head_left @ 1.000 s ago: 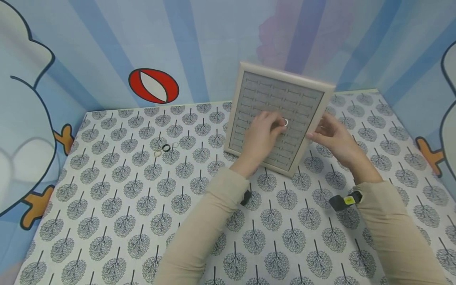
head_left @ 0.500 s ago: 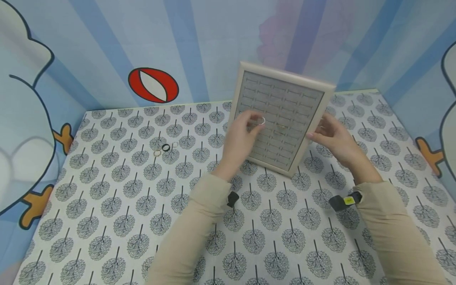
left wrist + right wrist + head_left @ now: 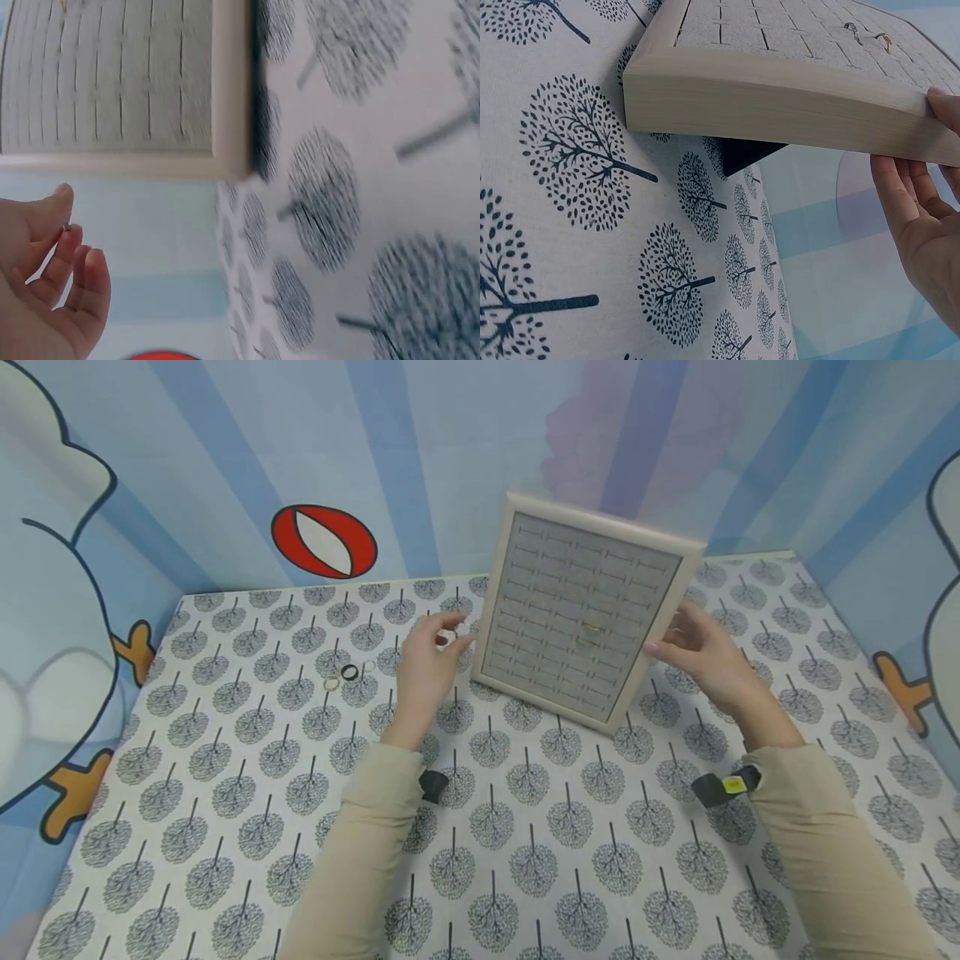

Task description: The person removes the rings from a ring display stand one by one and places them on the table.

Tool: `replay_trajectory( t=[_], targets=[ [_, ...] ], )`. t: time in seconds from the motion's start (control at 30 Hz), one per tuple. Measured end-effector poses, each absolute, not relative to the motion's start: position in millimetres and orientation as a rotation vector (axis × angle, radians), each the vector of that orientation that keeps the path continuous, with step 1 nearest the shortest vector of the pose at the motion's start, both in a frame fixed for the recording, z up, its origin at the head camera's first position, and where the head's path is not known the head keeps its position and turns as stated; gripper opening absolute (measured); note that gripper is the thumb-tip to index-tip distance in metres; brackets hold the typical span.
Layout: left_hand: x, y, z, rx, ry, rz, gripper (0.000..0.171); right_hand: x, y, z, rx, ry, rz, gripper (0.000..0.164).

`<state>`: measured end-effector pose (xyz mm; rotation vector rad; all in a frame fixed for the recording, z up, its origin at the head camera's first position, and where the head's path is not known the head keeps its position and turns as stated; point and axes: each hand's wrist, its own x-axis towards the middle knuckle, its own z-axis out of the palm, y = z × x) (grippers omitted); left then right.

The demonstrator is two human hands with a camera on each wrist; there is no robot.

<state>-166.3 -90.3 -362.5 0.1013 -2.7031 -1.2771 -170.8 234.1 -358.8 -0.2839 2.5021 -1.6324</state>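
A ring display frame (image 3: 487,602) with a pale wooden border and a grey slotted pad leans upright on the table. My right hand (image 3: 708,652) grips its right edge, thumb in front and fingers behind. Two rings sit in slots right of the pad's middle: a gold ring (image 3: 885,41) and a silver ring (image 3: 853,32) beside it. Left of the frame, apart from it, my left hand (image 3: 426,672) pinches a small ring (image 3: 67,226) between thumb and fingertip. In the left wrist view it appears nearly edge-on, mostly covered by the fingers.
Loose on the tree-patterned cloth (image 3: 247,760), left of my left hand, lie a gold ring (image 3: 332,690), a black ring (image 3: 344,675) and a pale ring (image 3: 367,671). A dark support (image 3: 750,154) shows behind the frame. A printed backdrop (image 3: 450,460) rises behind the table.
From in front of the pad, my left hand has moved left past the frame's edge, carrying the pinched ring. The slotted gold ring came into sight. My right hand stays on the frame.
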Motion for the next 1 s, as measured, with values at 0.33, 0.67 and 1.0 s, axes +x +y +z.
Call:
replay_trajectory(
  t=[0.33, 0.67, 1.0],
  targets=[
    [-163, -133, -377, 0.292, -2.724, -1.219, 0.034, -170, 234, -358, -0.299, 2.502, -1.634, 0.063],
    [-162, -167, -392, 0.449, -2.832, -1.075, 0.034, -170, 234, -357, -0.281, 2.496, -1.629, 0.062],
    [-160, -182, -403, 0.482, -2.958, -0.979, 0.032, -171, 235, -359, -0.281, 2.498, -1.629, 0.063]
  ],
)
